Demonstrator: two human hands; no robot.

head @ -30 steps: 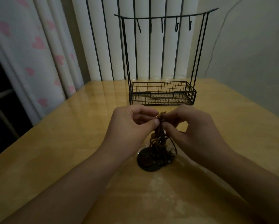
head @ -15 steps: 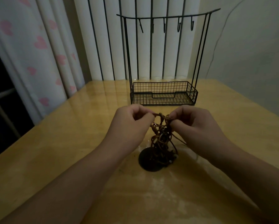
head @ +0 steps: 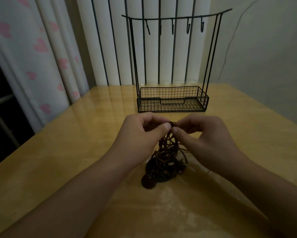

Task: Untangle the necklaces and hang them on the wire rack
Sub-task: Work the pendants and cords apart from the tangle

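above the table [head: 58, 160], left hand [head: 140, 134] and right hand [head: 206, 136] pinch tangled necklaces [head: 166, 155].

No readable text, labels, brands, numbers or signs anywhere in view.

Glossy yellow wooden table [head: 58, 160], near to far. White heart-printed curtain [head: 41, 48], left. Vertical white blinds [head: 120, 48], far. Plain pale wall [head: 264, 57], right. Dim light.
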